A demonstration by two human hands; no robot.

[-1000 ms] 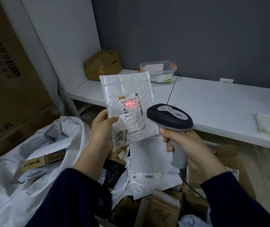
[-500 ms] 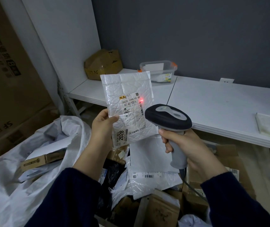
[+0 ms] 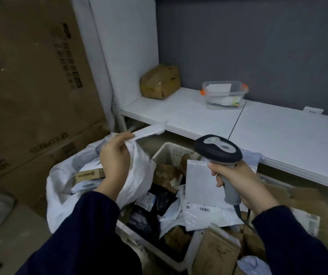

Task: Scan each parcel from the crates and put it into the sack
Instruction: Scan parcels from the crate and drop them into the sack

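1. My left grip [image 3: 115,161] pinches one white parcel [image 3: 149,131] by its near end. The parcel shows edge-on, nearly flat, above the far rim of the sack [image 3: 63,195] and in front of the worktop [image 3: 189,114] edge.
2. My right grip [image 3: 238,181] is clenched round the handle of the one scanner [image 3: 216,150], head pointing away from me over the crate [image 3: 171,149]. Its cable hangs down past my wrist.
3. There is one sack, white, mouth open, just left of the crate and touching it. Inside are a flat brown carton [image 3: 89,173] and several white mailers; my left arm hides part of the opening.
4. The white crate is heaped with parcels too many to count: white mailers, dark bags and brown envelopes.
5. A second crate [image 3: 193,245] sits just right of it, holding brown padded envelopes [image 3: 216,253]. My right arm hides most of it.
6. On the worktop there is one dented brown box [image 3: 160,82] in the corner. Well apart from it is one clear tub [image 3: 224,94] with orange clips and papers inside.
7. Tall stacked cartons [image 3: 30,76] stand on the left behind the sack.
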